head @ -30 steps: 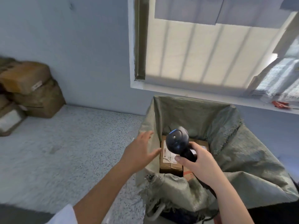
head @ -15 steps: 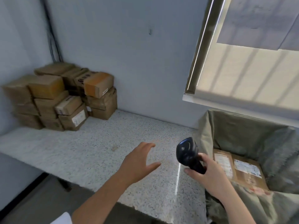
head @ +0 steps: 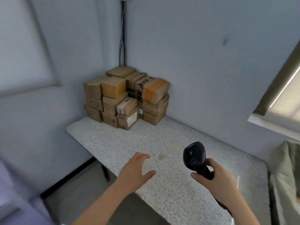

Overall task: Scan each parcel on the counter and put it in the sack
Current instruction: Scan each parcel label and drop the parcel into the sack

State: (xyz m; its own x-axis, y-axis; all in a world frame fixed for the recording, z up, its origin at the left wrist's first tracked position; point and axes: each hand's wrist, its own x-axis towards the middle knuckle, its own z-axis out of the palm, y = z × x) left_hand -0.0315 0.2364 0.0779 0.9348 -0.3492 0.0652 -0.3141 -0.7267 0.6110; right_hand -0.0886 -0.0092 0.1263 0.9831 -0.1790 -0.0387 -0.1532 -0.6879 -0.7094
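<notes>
At R edge: sack (head: 283,161), contents unclear

We look through a single wide-angle camera worn on the head. It stands at the front edge of the desk (head: 162,140) and faces forward and down along it toward the room corner. Nearest the lens, low in the frame, both forearms reach away from us. The left hand (head: 136,171) is spread above the desk's near edge, and the right hand (head: 217,177) is wrapped round the handle of the scanner (head: 194,158). The stack of parcels (head: 126,98) sits far off in that corner, near the middle of the view. The sack (head: 285,159) is cut off by the right edge. The left margin is blurred.
</notes>
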